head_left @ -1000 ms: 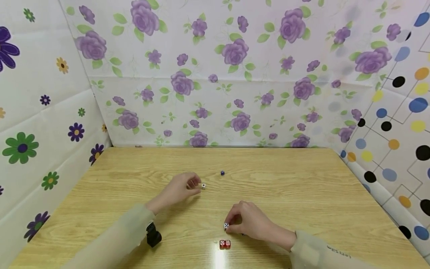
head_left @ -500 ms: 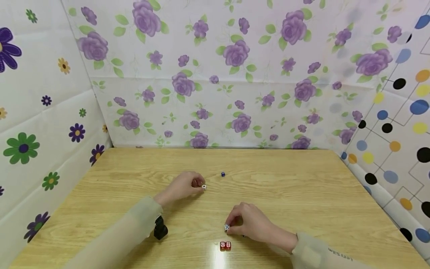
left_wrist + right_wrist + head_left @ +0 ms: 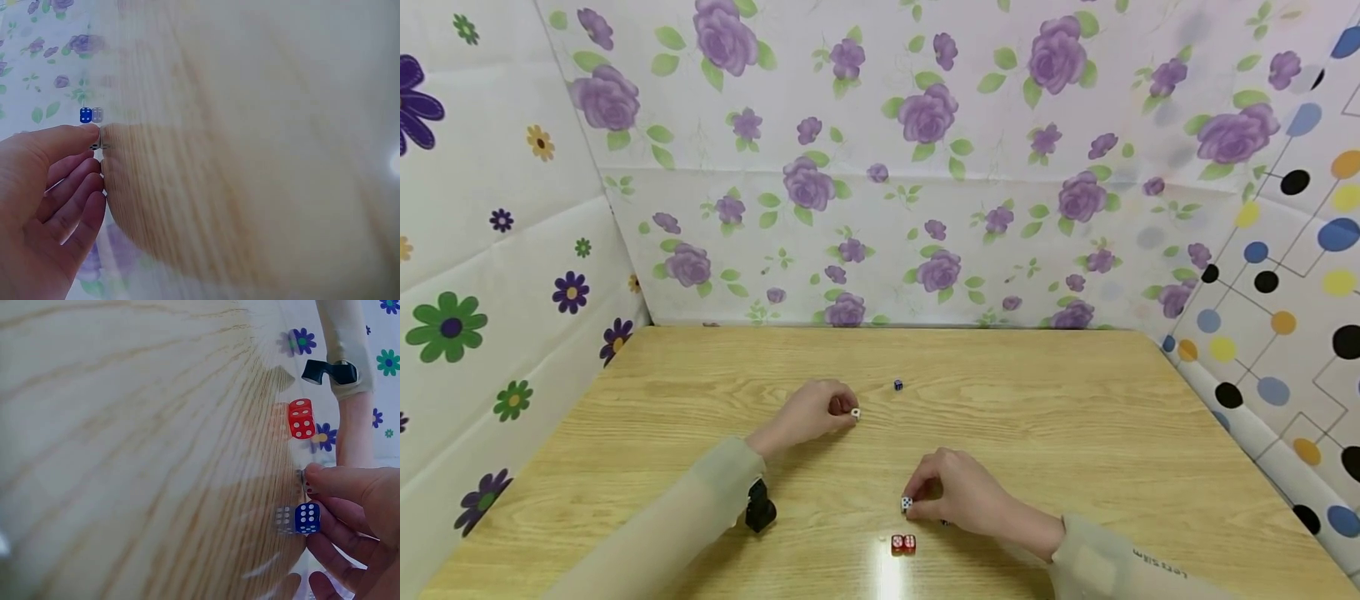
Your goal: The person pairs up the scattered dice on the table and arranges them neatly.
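My left hand (image 3: 812,412) pinches a white die (image 3: 855,413) on the table, left of centre. In the left wrist view, thumb and fingers mostly cover that white die (image 3: 96,146). Nearer the front, my right hand (image 3: 958,492) pinches a second white die (image 3: 907,504) between thumb and forefinger. Two red dice (image 3: 903,543) sit side by side just in front of it. Beside the right hand lies a blue die (image 3: 307,518), nearly hidden under the palm in the head view. Another blue die (image 3: 898,385) stands beyond the left hand.
The glossy wooden table (image 3: 1075,417) mirrors the dice. Behind it rises a flower-patterned sheet (image 3: 865,217), with further patterned sheets at both sides. A black device (image 3: 760,507) is strapped at the left sleeve.
My left hand has moved slightly right, and its fingertips have come together on the white die. The right hand keeps its hold in about the same place.
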The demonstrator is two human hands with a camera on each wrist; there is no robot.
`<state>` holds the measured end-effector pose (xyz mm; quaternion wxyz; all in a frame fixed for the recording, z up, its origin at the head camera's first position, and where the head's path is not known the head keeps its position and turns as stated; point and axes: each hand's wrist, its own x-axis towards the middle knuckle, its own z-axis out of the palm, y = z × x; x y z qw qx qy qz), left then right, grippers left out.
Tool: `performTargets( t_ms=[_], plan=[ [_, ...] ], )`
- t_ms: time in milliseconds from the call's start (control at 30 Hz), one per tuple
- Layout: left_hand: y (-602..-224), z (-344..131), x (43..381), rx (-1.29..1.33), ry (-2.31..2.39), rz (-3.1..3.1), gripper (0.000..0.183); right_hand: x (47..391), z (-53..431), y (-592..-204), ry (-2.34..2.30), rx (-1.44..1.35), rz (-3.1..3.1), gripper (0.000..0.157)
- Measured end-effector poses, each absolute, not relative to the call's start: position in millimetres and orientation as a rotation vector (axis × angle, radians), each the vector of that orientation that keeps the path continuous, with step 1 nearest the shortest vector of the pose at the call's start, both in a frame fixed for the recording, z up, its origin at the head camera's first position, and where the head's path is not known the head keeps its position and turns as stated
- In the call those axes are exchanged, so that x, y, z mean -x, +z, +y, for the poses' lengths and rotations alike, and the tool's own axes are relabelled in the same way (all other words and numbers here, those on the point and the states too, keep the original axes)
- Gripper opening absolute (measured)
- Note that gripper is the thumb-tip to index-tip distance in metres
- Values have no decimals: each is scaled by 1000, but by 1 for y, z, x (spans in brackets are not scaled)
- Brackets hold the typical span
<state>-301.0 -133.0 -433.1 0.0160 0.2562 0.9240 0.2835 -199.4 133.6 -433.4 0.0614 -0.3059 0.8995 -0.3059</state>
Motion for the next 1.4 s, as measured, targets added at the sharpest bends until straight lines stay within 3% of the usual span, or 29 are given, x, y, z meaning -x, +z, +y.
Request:
performTargets(
  t_ms=[600,1400],
  plan=[
    [-435,-137,291,-866,786,2945,9,201,135,-435,-928,975,2710,7],
    [-436,-121,241,-948,859,2912,10,201,135,-434,-909,948,2699,7]
  ],
)
